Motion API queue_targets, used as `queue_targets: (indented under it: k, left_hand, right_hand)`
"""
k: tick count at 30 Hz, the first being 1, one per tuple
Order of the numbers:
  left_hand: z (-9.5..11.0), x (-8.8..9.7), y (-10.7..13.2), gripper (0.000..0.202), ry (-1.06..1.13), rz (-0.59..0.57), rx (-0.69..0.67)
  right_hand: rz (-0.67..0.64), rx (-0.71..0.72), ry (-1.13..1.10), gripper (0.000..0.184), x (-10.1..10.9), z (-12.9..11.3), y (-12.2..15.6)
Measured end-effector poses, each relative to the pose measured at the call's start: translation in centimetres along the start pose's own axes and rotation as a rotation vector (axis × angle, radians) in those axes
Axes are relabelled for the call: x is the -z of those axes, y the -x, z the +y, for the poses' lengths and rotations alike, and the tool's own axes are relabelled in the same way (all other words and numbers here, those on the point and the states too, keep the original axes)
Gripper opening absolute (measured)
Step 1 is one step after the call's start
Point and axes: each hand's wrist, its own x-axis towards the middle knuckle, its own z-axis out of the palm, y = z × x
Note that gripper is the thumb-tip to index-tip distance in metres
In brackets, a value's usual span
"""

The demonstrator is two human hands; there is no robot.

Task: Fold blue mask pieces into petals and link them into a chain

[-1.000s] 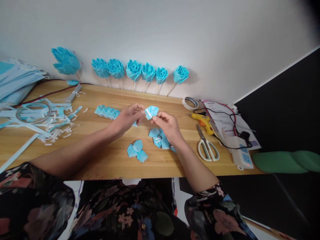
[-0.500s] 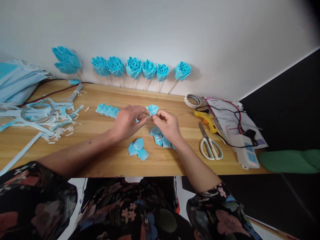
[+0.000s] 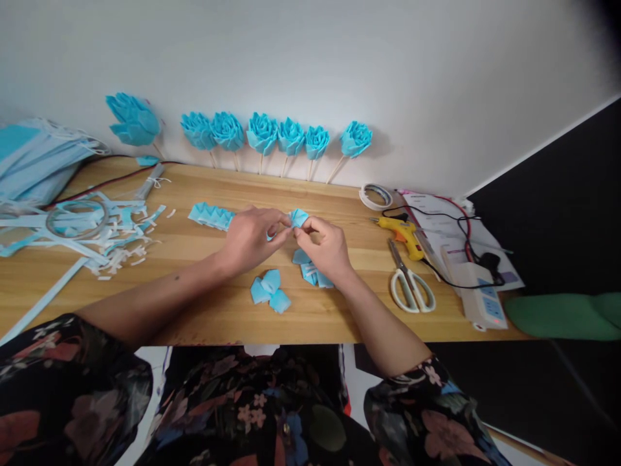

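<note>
Left hand (image 3: 255, 238), right hand (image 3: 324, 248), pinching blue petal (image 3: 299, 217), seemingly folded

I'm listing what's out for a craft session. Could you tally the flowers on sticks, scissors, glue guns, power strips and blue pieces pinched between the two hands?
Flowers on sticks: 7
Scissors: 1
Glue gun: 1
Power strip: 1
Held blue piece: 1
Total: 11

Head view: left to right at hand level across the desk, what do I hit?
Pile of cut strips → pleated blue strip → left hand → folded blue piece → right hand → yellow glue gun → printed sheet.
</note>
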Motion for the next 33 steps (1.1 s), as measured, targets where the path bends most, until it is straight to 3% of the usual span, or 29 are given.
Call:
queue_targets:
  k: [11,19,24,30,33]
  left_hand:
    - [-0.1,0.0,0.1,0.017,0.053,0.017,-0.018]
    - [0.0,0.5,-0.5,0.015,0.100,0.005,0.056]
    - [-1.9,5.4,0.0,0.011,0.039,0.081,0.195]
    - [-9.7,12.5,4.7,0.015,-0.348,0.308,0.413]
    - [-13.5,14.5,7.2,0.030,-0.457,0.241,0.481]
  right_hand:
    - [0.008,-0.037,-0.027,0.021,0.0,-0.1,-0.1]
    - [-0.004,-0.082,-0.054,0.021,0.1,0.1,-0.2]
    - [-0.012,-0.213,-0.194,0.024,0.5,0.6,-0.4]
    - [-0.042,-0.248,-0.281,0.025,0.4,0.6,-0.4]
    - [-0.062,-0.253,-0.287,0.025,0.1,0.7,-0.3]
